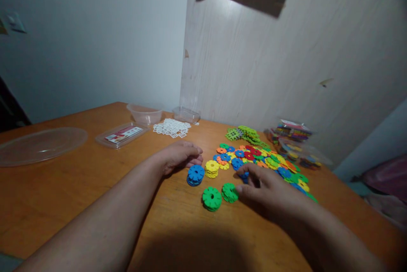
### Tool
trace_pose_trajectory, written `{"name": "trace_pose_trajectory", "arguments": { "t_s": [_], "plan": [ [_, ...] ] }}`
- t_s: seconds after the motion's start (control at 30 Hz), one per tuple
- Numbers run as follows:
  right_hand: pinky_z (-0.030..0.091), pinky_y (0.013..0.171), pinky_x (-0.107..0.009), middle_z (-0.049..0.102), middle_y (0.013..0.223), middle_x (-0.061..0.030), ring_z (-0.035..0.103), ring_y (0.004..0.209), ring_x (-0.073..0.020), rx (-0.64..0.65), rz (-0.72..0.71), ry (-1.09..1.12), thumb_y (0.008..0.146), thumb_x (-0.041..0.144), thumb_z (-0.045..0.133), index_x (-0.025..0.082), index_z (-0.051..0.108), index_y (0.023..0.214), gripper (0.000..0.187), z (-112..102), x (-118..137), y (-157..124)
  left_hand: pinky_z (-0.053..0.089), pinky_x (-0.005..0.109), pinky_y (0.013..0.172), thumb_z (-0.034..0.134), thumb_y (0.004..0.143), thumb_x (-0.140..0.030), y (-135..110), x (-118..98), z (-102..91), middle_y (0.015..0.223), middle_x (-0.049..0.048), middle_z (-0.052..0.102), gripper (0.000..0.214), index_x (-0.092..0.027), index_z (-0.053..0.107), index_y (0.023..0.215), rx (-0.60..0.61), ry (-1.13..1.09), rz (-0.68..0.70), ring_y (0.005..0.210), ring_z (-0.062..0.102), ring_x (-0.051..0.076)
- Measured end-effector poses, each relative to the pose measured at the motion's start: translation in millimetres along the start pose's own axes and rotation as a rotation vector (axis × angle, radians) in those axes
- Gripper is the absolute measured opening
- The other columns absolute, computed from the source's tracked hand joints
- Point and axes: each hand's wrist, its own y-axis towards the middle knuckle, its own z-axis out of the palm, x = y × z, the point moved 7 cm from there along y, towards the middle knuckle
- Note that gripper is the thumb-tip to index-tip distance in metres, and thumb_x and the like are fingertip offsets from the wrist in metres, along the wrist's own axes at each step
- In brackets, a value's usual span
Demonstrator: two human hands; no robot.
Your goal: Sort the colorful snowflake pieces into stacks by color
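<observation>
My left hand [181, 156] rests on its side just behind a stack of blue notched discs [195, 174], fingers loosely extended, with nothing visible in it. A stack of yellow discs [211, 169] stands to the right of the blue one. Nearer to me are two stacks of green discs, a left one [212, 198] and a right one [229, 192]. My right hand [254, 183] is beside the right green stack, thumb and forefinger apart. Its thumb tip is at that stack's edge; whether they touch, I cannot tell. Blue discs [244, 176] show partly behind its fingers.
A spread pile of mixed-colour discs [273, 161] lies beyond my right hand. Green gear-shaped pieces [244, 133], white pieces [171, 127], a clear bowl [144, 114], a clear tub [186, 115], a labelled lid [122, 135] and a round lid [41, 147] are farther back. Packed containers [291, 136] stand right.
</observation>
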Motion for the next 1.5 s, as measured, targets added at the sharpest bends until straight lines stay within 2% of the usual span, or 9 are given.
{"name": "trace_pose_trajectory", "arguments": {
  "t_s": [0.13, 0.23, 0.37, 0.47, 0.73, 1.13, 1.3, 1.4, 1.5],
  "plan": [
    [0.029, 0.051, -0.025, 0.054, 0.063, 0.0015, 0.047, 0.058, -0.0143, -0.296, 0.140, -0.266, 0.082, 0.037, 0.054, 0.022, 0.060, 0.083, 0.016, -52.3, -40.5, 5.2, 0.047, 0.024, 0.059, 0.077, 0.068, -0.033, 0.5, 0.3, -0.4, 0.076, 0.0079, 0.069, 0.029, -0.011, 0.064, 0.082, -0.001, 0.000, 0.002, 0.061, 0.059, 0.011],
    [0.029, 0.052, -0.026, 0.062, 0.066, -0.0025, 0.053, 0.060, -0.0167, -0.299, 0.279, -0.411, 0.078, 0.042, 0.059, 0.020, 0.063, 0.078, 0.022, -70.2, -72.2, 5.6, 0.046, 0.024, 0.057, 0.077, 0.068, -0.032, 0.6, 0.2, -0.6, 0.075, 0.0076, 0.069, 0.028, -0.011, 0.064, 0.082, -0.001, -0.007, 0.008, 0.060, 0.058, 0.011],
    [0.031, 0.053, -0.026, 0.067, 0.072, -0.0067, 0.057, 0.062, -0.0189, -0.211, 0.335, -0.429, 0.074, 0.061, 0.062, 0.019, 0.065, 0.076, 0.042, -66.6, -91.6, 6.3, 0.046, 0.024, 0.057, 0.077, 0.067, -0.032, 1.3, 1.0, -0.8, 0.075, 0.0075, 0.069, 0.027, -0.012, 0.064, 0.081, 0.001, -0.012, 0.012, 0.060, 0.059, 0.011],
    [0.032, 0.053, -0.026, 0.068, 0.075, -0.0077, 0.059, 0.066, -0.0205, -0.228, 0.340, -0.457, 0.071, 0.067, 0.063, 0.020, 0.066, 0.081, 0.048, -62.9, -93.2, 8.9, 0.047, 0.023, 0.059, 0.076, 0.068, -0.032, 2.1, 2.2, -1.7, 0.078, 0.0079, 0.070, 0.027, -0.012, 0.065, 0.083, -0.005, -0.002, 0.011, 0.061, 0.059, 0.010],
    [0.034, 0.054, -0.027, 0.067, 0.075, -0.0060, 0.060, 0.069, -0.0212, -0.226, 0.341, -0.446, 0.074, 0.052, 0.063, 0.020, 0.063, 0.084, 0.034, -59.0, -101.5, 17.7, 0.050, 0.025, 0.064, 0.076, 0.069, -0.033, 1.0, 1.2, -1.9, 0.082, 0.0095, 0.071, 0.029, -0.011, 0.065, 0.085, -0.015, 0.019, 0.002, 0.065, 0.062, 0.012],
    [0.033, 0.052, -0.026, 0.065, 0.074, -0.0047, 0.057, 0.066, -0.0187, -0.216, 0.334, -0.379, 0.074, 0.052, 0.062, 0.019, 0.059, 0.081, 0.034, -55.2, -104.4, 17.5, 0.048, 0.023, 0.061, 0.073, 0.072, -0.031, 0.3, 0.5, 0.7, 0.079, 0.0086, 0.069, 0.025, -0.011, 0.064, 0.083, 0.005, 0.013, 0.014, 0.063, 0.060, 0.010],
    [0.033, 0.053, -0.025, 0.064, 0.072, -0.0033, 0.056, 0.065, -0.0178, -0.223, 0.347, -0.378, 0.068, 0.049, 0.069, 0.018, 0.062, 0.082, 0.034, -65.4, -108.7, 13.3, 0.046, 0.023, 0.057, 0.074, 0.071, -0.031, -0.8, -0.7, 1.0, 0.076, 0.0075, 0.068, 0.026, -0.011, 0.064, 0.083, 0.005, 0.011, 0.019, 0.060, 0.058, 0.010],
    [0.032, 0.052, -0.025, 0.062, 0.069, -0.0022, 0.054, 0.063, -0.0171, -0.188, 0.326, -0.331, 0.067, 0.047, 0.070, 0.019, 0.061, 0.082, 0.033, -66.1, -95.4, 5.3, 0.046, 0.023, 0.059, 0.073, 0.071, -0.031, -0.4, 0.3, 0.7, 0.078, 0.0083, 0.069, 0.026, -0.011, 0.064, 0.084, 0.000, 0.013, 0.010, 0.061, 0.059, 0.010],
    [0.031, 0.051, -0.024, 0.056, 0.066, 0.0004, 0.049, 0.061, -0.0150, -0.101, 0.219, -0.234, 0.071, 0.046, 0.068, 0.020, 0.056, 0.080, 0.031, -52.2, -61.7, -0.9, 0.047, 0.024, 0.059, 0.073, 0.072, -0.031, -0.3, 0.6, 0.7, 0.078, 0.0086, 0.069, 0.025, -0.011, 0.064, 0.084, -0.008, 0.016, 0.003, 0.060, 0.059, 0.010]
  ]
}}
